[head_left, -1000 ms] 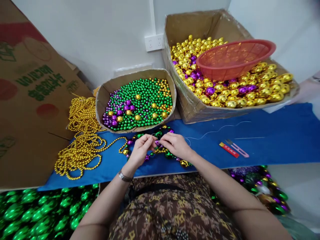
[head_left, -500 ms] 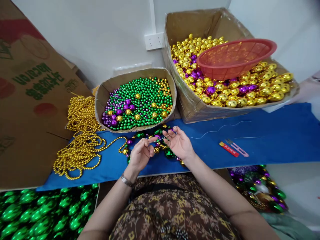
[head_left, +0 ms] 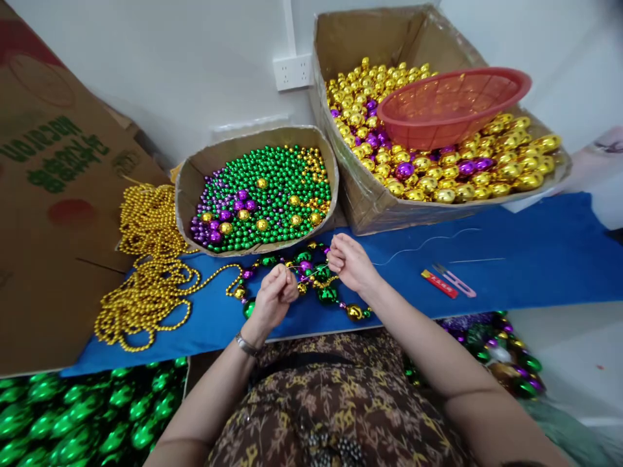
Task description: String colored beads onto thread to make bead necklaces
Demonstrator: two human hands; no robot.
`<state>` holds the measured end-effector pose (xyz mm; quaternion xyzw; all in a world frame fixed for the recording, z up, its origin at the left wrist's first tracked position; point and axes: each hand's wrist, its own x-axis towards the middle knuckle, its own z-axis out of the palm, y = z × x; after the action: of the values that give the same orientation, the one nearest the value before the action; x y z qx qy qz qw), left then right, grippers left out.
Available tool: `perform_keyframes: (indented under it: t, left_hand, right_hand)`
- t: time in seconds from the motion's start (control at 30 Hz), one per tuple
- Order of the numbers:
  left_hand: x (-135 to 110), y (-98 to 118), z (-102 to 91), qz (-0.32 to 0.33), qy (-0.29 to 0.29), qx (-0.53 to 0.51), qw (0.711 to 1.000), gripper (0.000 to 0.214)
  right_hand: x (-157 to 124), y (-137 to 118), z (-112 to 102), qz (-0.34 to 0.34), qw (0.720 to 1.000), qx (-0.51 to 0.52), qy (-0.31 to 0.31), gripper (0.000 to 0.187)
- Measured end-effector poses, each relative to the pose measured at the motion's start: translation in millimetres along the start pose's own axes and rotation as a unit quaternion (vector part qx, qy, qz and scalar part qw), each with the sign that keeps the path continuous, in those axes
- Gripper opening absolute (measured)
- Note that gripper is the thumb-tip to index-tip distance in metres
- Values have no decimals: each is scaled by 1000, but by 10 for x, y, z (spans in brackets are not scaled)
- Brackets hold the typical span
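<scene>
My left hand [head_left: 273, 297] is closed in a pinch on a thin clear thread above the blue cloth [head_left: 535, 259]. My right hand [head_left: 349, 259] is closed on the same thread a little to the right and farther back. The thread stretches taut between the two hands. Under them lies a strand of green, purple and gold beads [head_left: 321, 292]. A small cardboard box of green, purple and gold beads [head_left: 265, 194] stands just behind my hands.
A large cardboard box of gold balls [head_left: 438, 175] with a red plastic basket [head_left: 452, 104] on top stands at the back right. Gold bead chains [head_left: 150, 272] lie at the left. A red cutter and thread snips [head_left: 448, 280] lie right. Green baubles [head_left: 73, 415] sit below left.
My hands have drawn apart, the right one moving back and right, pulling the thread taut between them. The view has shifted slightly.
</scene>
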<state>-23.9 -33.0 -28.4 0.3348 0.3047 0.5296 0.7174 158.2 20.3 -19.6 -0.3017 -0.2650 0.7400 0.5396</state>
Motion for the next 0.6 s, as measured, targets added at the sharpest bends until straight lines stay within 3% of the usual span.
perform_keyframes:
  t: [0.17,0.3,0.37,0.5,0.6]
  left_hand:
    - [-104,-134,-110,-3,45,33,998,32]
    - [-112,-59,-99,12,47,89,995,28]
    - [-81,40,-17,72,38,175,981,27]
    - [15,243,249,192,-18,372,908,22]
    - [88,307,415,219,-52,405,886,18]
  right_hand:
    - [6,83,-41,-5,996,-94,5,44]
    - [-118,-32,-52,-42,982,-180,-38,34]
    - [-215,-132,-25,-82,945,-306,-78,30]
    - [-366,-227,76,-111,821,-535,-167,25]
    - [-388,-207,139,-165,788,-567,-176,24]
